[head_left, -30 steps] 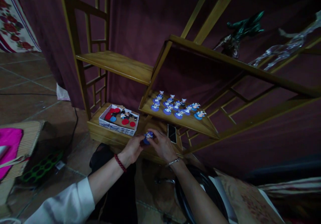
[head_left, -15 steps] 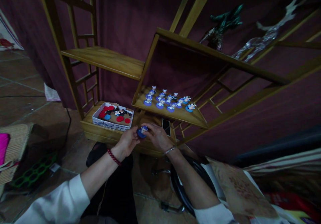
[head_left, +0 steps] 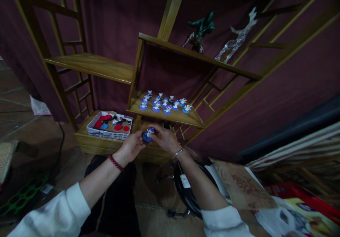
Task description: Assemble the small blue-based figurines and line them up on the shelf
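Observation:
A small purple-haired figurine (head_left: pixel 150 131) on a round blue base is held between my two hands, in front of the low shelf. My left hand (head_left: pixel 132 145) grips the base's edge from the left with bent fingers. From the right, my right hand (head_left: pixel 165 138) pinches the figurine's upper part with thumb and fingers. Several similar figurines (head_left: pixel 156 106) stand upright in rows on the wooden shelf (head_left: pixel 174 118) beyond. To the left, an open cardboard box (head_left: pixel 107 133) holds red discs (head_left: pixel 118 127), a blue disc (head_left: pixel 104 126) and a cluster of dark small figures (head_left: pixel 118 120).
A phone (head_left: pixel 166 126) lies behind my right hand. The upper shelf (head_left: pixel 196 55) carries a green sculpture (head_left: pixel 201 32) and a clear deer figure (head_left: pixel 236 40). A round black stool (head_left: pixel 190 191) stands below my right forearm, with a brown paper bag (head_left: pixel 243 184) beside it.
My view has swung to the right, so the shelves appear further left. The figurine, still between both hands, has turned more upright and shows more of its front.

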A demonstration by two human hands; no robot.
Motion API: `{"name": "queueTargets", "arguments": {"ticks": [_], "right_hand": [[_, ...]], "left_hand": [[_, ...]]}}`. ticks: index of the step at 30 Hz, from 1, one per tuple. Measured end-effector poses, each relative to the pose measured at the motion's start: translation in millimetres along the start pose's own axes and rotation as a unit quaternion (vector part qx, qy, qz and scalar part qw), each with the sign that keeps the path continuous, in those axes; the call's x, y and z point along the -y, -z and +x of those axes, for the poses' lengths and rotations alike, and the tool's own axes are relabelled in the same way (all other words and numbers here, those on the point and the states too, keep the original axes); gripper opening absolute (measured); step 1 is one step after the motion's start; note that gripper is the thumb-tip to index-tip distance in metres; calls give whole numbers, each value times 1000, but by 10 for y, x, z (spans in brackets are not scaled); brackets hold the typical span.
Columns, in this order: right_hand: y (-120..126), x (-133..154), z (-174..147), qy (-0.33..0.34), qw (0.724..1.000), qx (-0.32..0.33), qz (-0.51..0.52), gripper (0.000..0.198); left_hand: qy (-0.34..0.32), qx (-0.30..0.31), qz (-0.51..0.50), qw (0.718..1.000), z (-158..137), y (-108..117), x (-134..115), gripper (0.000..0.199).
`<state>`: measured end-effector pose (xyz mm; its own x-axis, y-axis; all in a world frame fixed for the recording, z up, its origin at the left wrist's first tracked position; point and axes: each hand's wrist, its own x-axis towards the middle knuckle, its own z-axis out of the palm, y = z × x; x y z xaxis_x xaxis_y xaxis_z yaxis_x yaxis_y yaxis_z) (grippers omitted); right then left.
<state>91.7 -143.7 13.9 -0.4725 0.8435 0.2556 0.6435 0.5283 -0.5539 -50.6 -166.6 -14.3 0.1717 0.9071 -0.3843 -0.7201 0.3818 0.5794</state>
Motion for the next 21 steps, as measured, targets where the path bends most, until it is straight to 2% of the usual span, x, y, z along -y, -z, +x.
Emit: {"name": "queueTargets", "arguments": {"ticks": [9, 18, 21], "right_hand": [[103, -107, -132, -2, 996, -26, 84, 29], [195, -54, -189, -14, 995, -41, 86, 26], [212, -44, -184, -14, 995, -43, 84, 25]], "left_hand": [[10, 38, 18, 999, -35, -65, 105, 15], [-35, 171, 43, 984, -132, -11, 105, 23], [-58, 193, 58, 978, -175, 10, 86, 21]]}}
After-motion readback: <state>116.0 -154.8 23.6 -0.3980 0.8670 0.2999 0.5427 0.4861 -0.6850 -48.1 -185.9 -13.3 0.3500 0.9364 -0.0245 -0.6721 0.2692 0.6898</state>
